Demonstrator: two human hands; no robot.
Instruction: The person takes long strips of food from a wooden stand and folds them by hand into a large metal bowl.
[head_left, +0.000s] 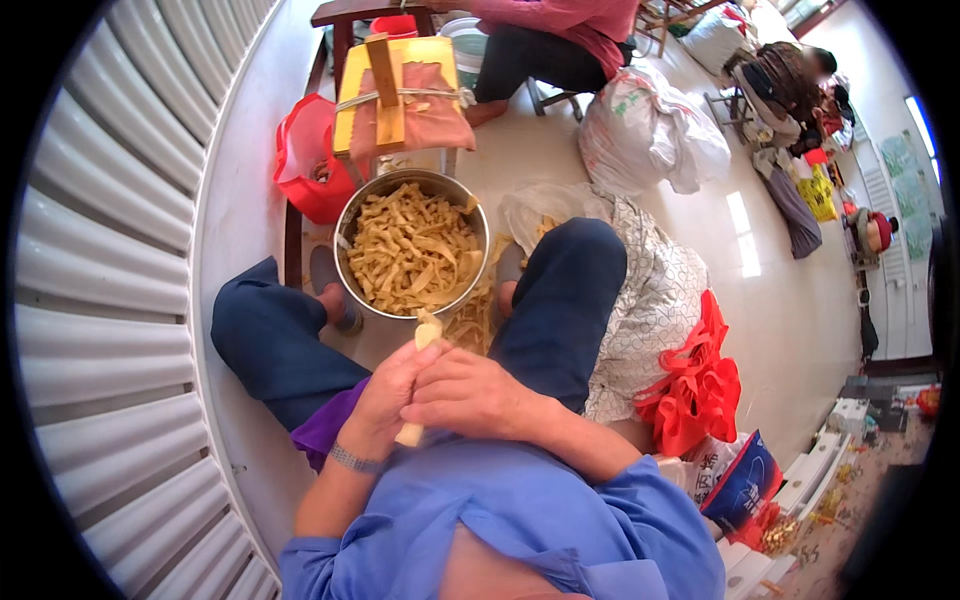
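A pale yellow, stick-like piece (428, 331) of what looks like plant material is held in front of my belly. My left hand (391, 381), with a metal watch band at the wrist, grips it from the left. From the right, my right hand (471, 391) closes its fingers over the middle, hiding that part. The piece's lower end sticks out below my hands and its frayed upper end points at the basin. Between my feet stands a round stainless steel basin (486, 251), heaped with similar yellowish pieces (411, 251).
Beyond the basin is a yellow-topped stool (433, 52) with a wooden piece tied on. A red bag (306, 161) stands left, near a white radiator (112, 300). Loose strips (466, 319) litter the floor. A patterned cloth (649, 270) and red bag (697, 382) lie right; other people sit beyond.
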